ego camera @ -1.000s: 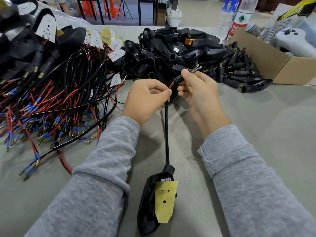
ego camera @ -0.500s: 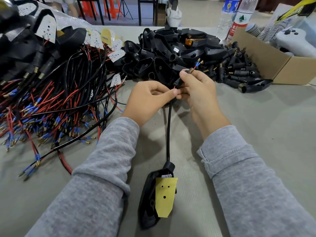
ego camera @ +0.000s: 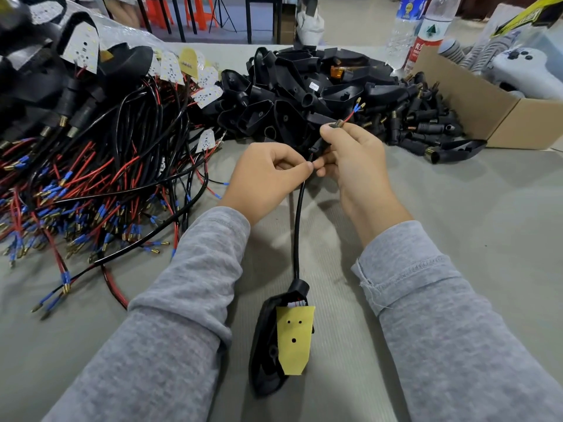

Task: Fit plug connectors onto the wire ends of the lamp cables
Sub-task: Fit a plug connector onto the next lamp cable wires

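Head view: right hand point(ego camera: 355, 166) grips plug point(ego camera: 323, 141) above lamp point(ego camera: 281, 336); left hand point(ego camera: 268, 178) pinches cable point(ego camera: 298, 226) beneath plug. Bottle point(ego camera: 431, 35) label unreadable, behind box point(ego camera: 475, 102).

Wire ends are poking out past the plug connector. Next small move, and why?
Probably slide the plug connector further down the black cable until it seats. The right hand grips it, the wire ends already stick out past its threaded tip, and the left hand pinches the cable just below, ready to feed.
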Available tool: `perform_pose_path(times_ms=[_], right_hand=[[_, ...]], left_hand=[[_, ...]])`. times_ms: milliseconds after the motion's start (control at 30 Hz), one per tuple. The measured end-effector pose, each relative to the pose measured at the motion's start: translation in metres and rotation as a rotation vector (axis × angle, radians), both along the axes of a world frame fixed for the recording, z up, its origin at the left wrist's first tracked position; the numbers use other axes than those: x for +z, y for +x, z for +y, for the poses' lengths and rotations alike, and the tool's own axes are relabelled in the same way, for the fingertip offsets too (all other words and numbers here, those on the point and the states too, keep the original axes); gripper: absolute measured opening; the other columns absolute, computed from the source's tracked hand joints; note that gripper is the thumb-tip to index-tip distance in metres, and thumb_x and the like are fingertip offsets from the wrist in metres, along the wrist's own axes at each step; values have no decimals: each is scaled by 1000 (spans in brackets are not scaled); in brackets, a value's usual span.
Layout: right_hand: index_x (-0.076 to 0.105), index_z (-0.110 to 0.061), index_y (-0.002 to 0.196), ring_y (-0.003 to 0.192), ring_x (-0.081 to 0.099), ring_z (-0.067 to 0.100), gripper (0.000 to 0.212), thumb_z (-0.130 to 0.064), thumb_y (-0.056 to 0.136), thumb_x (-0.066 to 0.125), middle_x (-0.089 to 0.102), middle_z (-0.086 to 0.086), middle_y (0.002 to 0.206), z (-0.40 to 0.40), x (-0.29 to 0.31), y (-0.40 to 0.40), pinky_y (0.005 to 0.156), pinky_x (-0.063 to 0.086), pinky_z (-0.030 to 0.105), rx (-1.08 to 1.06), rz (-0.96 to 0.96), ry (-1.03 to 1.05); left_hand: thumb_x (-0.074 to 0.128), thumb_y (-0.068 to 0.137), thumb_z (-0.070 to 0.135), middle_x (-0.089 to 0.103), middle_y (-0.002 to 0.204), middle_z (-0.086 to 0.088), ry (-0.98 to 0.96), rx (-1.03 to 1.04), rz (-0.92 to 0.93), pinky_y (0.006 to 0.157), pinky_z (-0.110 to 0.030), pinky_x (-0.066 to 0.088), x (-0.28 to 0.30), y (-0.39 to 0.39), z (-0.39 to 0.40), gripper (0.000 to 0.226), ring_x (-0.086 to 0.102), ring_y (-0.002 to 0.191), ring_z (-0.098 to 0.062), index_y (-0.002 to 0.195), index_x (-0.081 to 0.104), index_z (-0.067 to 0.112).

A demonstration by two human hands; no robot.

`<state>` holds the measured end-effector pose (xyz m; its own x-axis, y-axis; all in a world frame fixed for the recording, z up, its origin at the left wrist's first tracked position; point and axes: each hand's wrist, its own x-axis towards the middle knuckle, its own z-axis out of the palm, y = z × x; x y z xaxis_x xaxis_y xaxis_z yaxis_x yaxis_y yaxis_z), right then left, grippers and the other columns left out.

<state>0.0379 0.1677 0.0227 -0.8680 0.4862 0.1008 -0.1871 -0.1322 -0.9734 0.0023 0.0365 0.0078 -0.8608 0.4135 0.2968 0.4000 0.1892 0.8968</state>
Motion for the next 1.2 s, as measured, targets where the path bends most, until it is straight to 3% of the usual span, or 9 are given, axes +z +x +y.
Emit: perform_pose_path(times_ms=[100, 267, 433, 600, 700, 1000, 1200], right_hand=[[60, -11, 81, 44, 53, 12, 13, -8, 94, 59, 51, -5, 60, -1, 0, 0, 44, 43, 22, -10, -13, 46], [65, -10, 85, 43, 50, 9, 6, -13, 91, 65, 54, 3, 61, 0, -1, 1, 42, 42, 21, -79, -35, 187], [63, -8, 86, 42, 51, 9, 15, -21, 90, 69, 52, 4, 60, 0, -3, 1, 41, 41, 21, -103, -42, 261], [60, -9, 79, 50, 55, 13, 20, -23, 91, 68, 55, 6, 68, -1, -3, 1, 47, 46, 26, -65, -72, 231], [66, -4, 94, 58, 55, 17, 14, -18, 92, 66, 57, 12, 76, -5, -3, 1, 51, 49, 28, -16, -70, 278], [66, -4, 102, 52, 55, 9, 20, -19, 90, 70, 63, 9, 77, 0, -1, 1, 50, 46, 20, -110, -37, 139], [61, -13, 82, 52, 54, 10, 13, -18, 91, 69, 60, 3, 72, 2, 1, 2, 51, 46, 22, -111, -12, 22]], left_hand=[[72, 85, 17, 61, 54, 13, -8, 13, 9, 53, -11, 39, 0, -1, 0, 17, 51, 51, 2, 69, 70, 22], [68, 88, 19, 69, 61, 5, -60, 9, -10, 55, -27, 51, -3, -2, 2, 13, 60, 56, -7, 75, 69, 16], [71, 85, 19, 69, 63, 4, -9, 42, -19, 49, -13, 41, -4, -4, 0, 14, 56, 51, -1, 72, 68, 20], [72, 85, 16, 66, 63, 2, 7, 38, -4, 49, -11, 38, -3, -4, 0, 13, 50, 47, 1, 72, 68, 19], [70, 85, 13, 60, 55, 8, -33, 16, 17, 46, -11, 34, -3, -3, 0, 16, 46, 44, 1, 70, 66, 18], [72, 86, 26, 70, 68, -6, 33, 45, -24, 59, -20, 48, -1, -1, 1, 15, 60, 61, -8, 73, 69, 19], [64, 89, 28, 64, 58, -4, -62, -49, -48, 54, -18, 42, 2, 2, 0, 22, 53, 51, -6, 75, 70, 13]])
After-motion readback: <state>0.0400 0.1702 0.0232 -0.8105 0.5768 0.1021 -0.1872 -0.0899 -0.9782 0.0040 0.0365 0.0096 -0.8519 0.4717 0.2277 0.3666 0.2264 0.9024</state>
